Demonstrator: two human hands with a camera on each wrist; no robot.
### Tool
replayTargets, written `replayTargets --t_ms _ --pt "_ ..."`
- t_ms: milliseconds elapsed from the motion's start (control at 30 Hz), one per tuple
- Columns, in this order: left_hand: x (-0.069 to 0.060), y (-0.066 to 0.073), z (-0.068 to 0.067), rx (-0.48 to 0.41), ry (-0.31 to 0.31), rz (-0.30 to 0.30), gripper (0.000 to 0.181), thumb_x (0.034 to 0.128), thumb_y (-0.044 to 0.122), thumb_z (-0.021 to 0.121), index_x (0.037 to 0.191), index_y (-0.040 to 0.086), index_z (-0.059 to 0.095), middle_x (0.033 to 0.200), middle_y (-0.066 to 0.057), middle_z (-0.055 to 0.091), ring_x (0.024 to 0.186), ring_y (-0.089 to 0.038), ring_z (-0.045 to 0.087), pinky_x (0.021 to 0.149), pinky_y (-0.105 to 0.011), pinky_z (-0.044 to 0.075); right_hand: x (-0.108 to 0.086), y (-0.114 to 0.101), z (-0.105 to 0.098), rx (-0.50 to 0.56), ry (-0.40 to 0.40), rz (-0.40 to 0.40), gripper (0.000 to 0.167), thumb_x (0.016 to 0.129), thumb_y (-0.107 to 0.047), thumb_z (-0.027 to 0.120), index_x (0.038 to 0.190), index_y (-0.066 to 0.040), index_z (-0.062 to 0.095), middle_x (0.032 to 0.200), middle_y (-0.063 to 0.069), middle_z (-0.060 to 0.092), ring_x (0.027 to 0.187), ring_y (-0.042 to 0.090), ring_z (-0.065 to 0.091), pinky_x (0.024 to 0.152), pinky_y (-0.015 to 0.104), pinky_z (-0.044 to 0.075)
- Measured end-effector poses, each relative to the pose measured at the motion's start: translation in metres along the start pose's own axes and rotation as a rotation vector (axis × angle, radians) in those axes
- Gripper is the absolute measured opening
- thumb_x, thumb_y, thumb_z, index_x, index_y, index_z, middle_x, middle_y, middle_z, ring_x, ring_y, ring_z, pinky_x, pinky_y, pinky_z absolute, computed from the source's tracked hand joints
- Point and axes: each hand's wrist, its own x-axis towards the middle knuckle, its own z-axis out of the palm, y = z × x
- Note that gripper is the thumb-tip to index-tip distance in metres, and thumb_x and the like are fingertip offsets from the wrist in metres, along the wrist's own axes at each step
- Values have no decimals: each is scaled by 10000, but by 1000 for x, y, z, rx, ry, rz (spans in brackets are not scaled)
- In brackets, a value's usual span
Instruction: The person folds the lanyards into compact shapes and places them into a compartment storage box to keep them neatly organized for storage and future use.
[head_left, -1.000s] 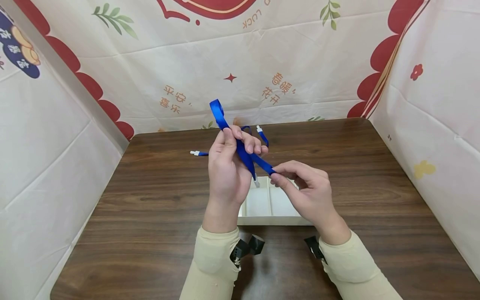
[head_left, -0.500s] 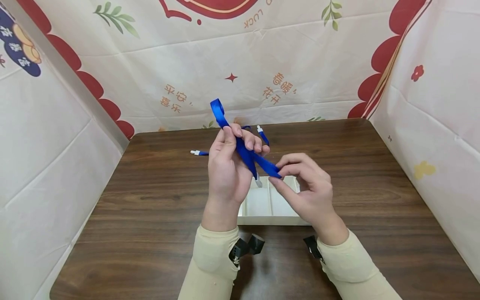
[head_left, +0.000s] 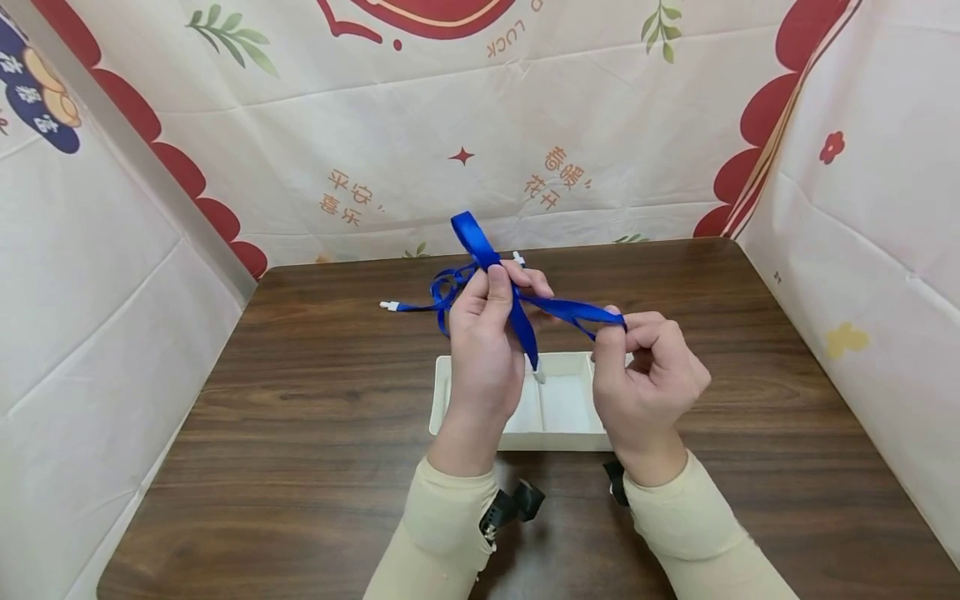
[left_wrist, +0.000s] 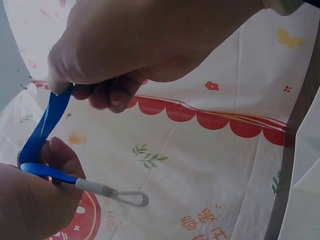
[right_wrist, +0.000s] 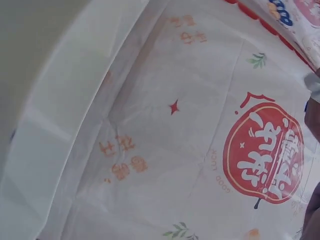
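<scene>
A folded blue strap [head_left: 474, 237] is pinched between the thumb and fingers of the left hand [head_left: 487, 358], one loop standing above the fingers and one end hanging below. My right hand [head_left: 648, 383] pinches another part of the strap, stretched out to the right of the left hand. In the left wrist view, the blue strap [left_wrist: 47, 117] runs between both hands, and a white clip with a loop [left_wrist: 112, 192] hangs from it. The right wrist view shows only bits of a hand at its right edge.
Behind the left hand, more blue strap with a white clip [head_left: 389, 306] lies on the brown table [head_left: 300, 400]. Another white clip [head_left: 519, 259] lies near the back edge. A white divided tray [head_left: 555, 442] stands beneath the hands. Printed cloth [head_left: 420, 125] surrounds the table.
Both hands have moved right. The right hand has drawn its part of the strap farther out and turned, its fingers more curled. More of the tray and the strap on the table now shows.
</scene>
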Motion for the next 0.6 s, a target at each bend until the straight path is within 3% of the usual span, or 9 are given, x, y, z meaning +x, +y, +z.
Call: replayTargets --t_ms 100,167,233,400,500,600 --pt "0 2 -1 16 45 38 360 1172 220 352 953 143 627 873 21 724 872 -149 662 713 -275 571 -1 2 -4 -74 -104 7 156 904 65 726 948 143 598 772 242 701 600 79 591 649 53 458" --pt "1 3 -2 27 76 62 352 1171 220 357 957 146 626 862 31 734 860 -150 669 711 -267 552 -2 5 -6 -55 -206 17 176 914 96 711 1055 142 617 807 223 708 612 65 611 662 64 501" --pt "2 5 -4 35 103 89 353 1171 219 356 961 141 629 860 30 743 858 -163 670 756 -280 549 -3 7 -8 57 -306 29 142 927 122 685 1062 140 645 816 211 693 601 71 617 623 87 518" --pt "6 8 -9 33 163 130 362 1170 235 370 958 131 646 854 20 757 879 -187 655 850 -310 528 -2 13 -12 508 -514 76 81 958 103 699 989 165 657 914 207 659 656 134 673 581 197 582" --pt "7 9 -11 42 165 124 354 1166 241 387 957 134 652 854 23 763 871 -189 643 829 -308 518 -2 15 -15 651 -607 117 96 973 59 705 983 149 674 985 182 684 688 155 700 607 228 610" --pt "8 9 -10 46 156 116 347 1163 240 395 955 131 651 852 25 765 855 -185 640 820 -301 523 -1 15 -19 717 -670 167 96 975 52 700 989 145 679 996 160 718 692 170 716 626 249 625"
